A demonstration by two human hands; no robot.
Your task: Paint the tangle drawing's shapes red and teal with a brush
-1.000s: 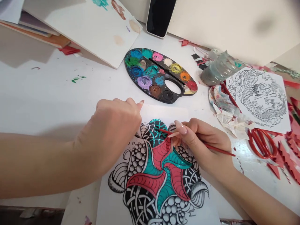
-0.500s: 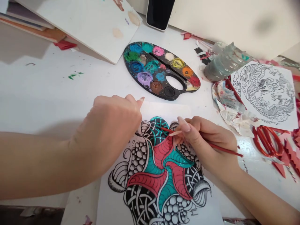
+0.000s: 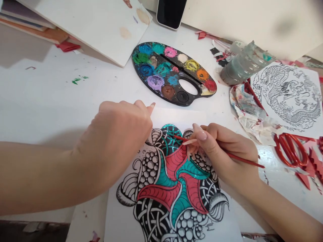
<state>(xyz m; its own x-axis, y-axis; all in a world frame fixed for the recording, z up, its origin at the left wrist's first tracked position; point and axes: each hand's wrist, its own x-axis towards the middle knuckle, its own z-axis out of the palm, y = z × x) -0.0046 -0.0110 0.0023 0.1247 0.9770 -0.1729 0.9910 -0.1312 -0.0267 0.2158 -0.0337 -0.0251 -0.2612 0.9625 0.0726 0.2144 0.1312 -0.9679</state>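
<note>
Right grip point(image 3: 224, 151) narrow on slim red brush point(image 3: 244, 160) over glossy inked paper point(image 3: 176, 119); left grip point(image 3: 118, 134) curled, hold unclear.

And here's the white tabletop point(image 3: 42, 111) stretching wide, flecked with green paint, soft shadows falling across it! Up top, 2 pale boards lean in: the cream panel point(image 3: 252, 23) on the right, the smeared board point(image 3: 83, 30) on the left. Down in the corner, dark floor point(image 3: 32, 230)!
</note>
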